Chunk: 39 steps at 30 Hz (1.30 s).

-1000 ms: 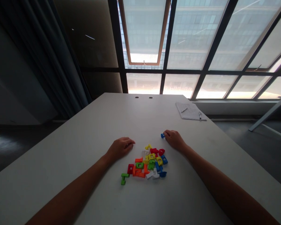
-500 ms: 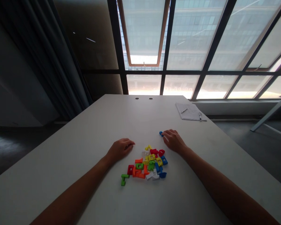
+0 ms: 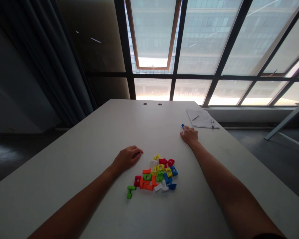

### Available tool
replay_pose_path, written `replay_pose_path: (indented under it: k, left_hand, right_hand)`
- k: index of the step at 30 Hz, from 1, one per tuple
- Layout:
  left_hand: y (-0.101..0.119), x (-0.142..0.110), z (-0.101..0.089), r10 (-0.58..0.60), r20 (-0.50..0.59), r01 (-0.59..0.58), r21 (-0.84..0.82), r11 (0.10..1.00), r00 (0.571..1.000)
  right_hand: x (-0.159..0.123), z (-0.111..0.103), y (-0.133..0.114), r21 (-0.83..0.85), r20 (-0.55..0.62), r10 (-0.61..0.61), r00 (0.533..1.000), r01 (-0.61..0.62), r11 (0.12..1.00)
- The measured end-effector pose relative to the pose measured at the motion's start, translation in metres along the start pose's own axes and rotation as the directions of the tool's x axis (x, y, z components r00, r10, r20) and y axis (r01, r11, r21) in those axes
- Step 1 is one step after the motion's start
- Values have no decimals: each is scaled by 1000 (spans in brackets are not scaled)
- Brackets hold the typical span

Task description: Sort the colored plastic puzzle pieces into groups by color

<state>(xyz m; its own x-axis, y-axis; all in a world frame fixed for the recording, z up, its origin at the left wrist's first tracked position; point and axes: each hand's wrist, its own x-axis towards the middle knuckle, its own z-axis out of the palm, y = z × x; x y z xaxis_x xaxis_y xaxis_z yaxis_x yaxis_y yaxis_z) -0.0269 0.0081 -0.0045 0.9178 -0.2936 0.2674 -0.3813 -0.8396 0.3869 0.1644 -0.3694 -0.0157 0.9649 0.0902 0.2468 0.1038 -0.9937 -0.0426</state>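
A heap of small coloured plastic puzzle pieces (image 3: 155,174) lies on the white table (image 3: 89,149) in front of me, red, orange, yellow, green, blue and white. One green piece (image 3: 130,191) lies apart at the heap's left. My left hand (image 3: 128,157) rests on the table just left of the heap, fingers curled, nothing visible in it. My right hand (image 3: 189,135) is stretched far out to the right, its fingertips on a small blue piece (image 3: 182,125) near the paper.
A sheet of paper on a clipboard (image 3: 200,118) with a pen (image 3: 212,123) lies at the table's far right. Two cable holes (image 3: 152,104) sit near the far edge. Large windows and a dark curtain stand behind the table.
My right hand has carried the blue piece away from the heap, further out and to the right, up to the clipboard. My left hand has stayed still.
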Motion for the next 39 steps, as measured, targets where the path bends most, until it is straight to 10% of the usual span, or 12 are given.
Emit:
replay_pose_path:
  k: [29,39]
  left_hand:
    - [4,0,-3,-17,6,17,27,999,1000]
    - [3,-2,-1,-14,5,14,4,1000,1000]
  right_hand:
    - [14,6,-10,55,36,214,976,-216,975]
    - [-84,-14,-6,132,30,-197,980,192,972]
